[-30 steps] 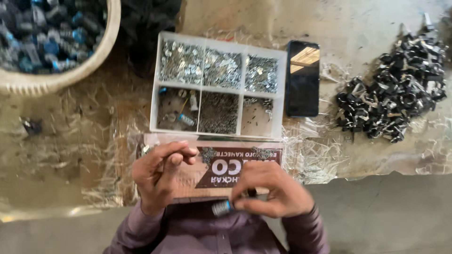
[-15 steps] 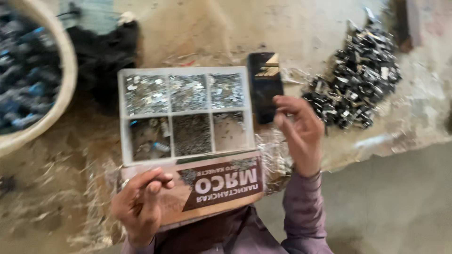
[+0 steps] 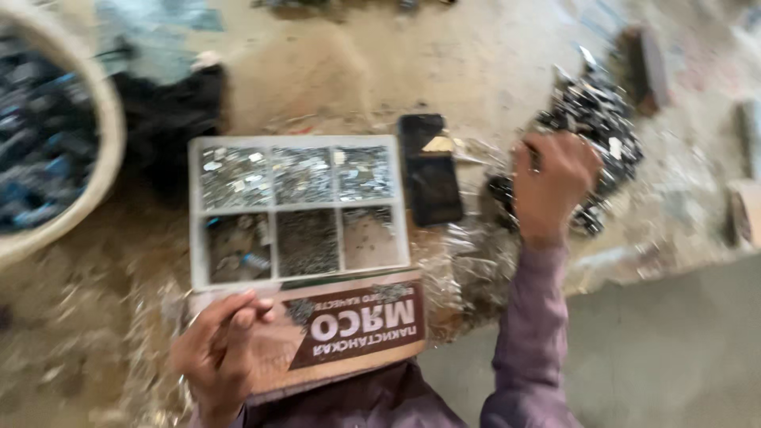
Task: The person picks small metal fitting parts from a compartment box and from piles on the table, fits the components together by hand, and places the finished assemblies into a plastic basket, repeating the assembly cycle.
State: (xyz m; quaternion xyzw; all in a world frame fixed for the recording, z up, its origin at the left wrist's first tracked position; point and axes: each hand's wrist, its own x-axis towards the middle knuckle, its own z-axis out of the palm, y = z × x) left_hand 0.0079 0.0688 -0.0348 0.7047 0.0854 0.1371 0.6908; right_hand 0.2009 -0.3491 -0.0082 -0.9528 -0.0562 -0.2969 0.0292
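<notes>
Metal clips (image 3: 590,131) are seen in a dark, shiny heap to the right of the compartment tray (image 3: 300,208), well apart from it, on a rough sandy surface. The right hand (image 3: 552,184) is stretched out to the near left edge of this heap; the fingers are curled down onto the pieces, but the picture is blurred and it cannot be told whether something is pinched in the grip. A black phone (image 3: 430,168) is laid just beside the right edge of the tray, between the tray and the heap, and only a narrow strip of crinkled plastic film is left free between the phone and the right hand.

Below the front edge of the tray, touching it, a brown cardboard box (image 3: 349,333) is placed. The left hand (image 3: 218,353) is rested on the left end of this box with the fingers half bent; its grip is loose and nothing clear is held in it.

To the left of the tray, a round pale basin (image 3: 107,150) with bluish parts is cut by the picture edge, and a dark cloth (image 3: 170,119) lies between it and the tray. Behind the tray, bare sandy ground is open.
</notes>
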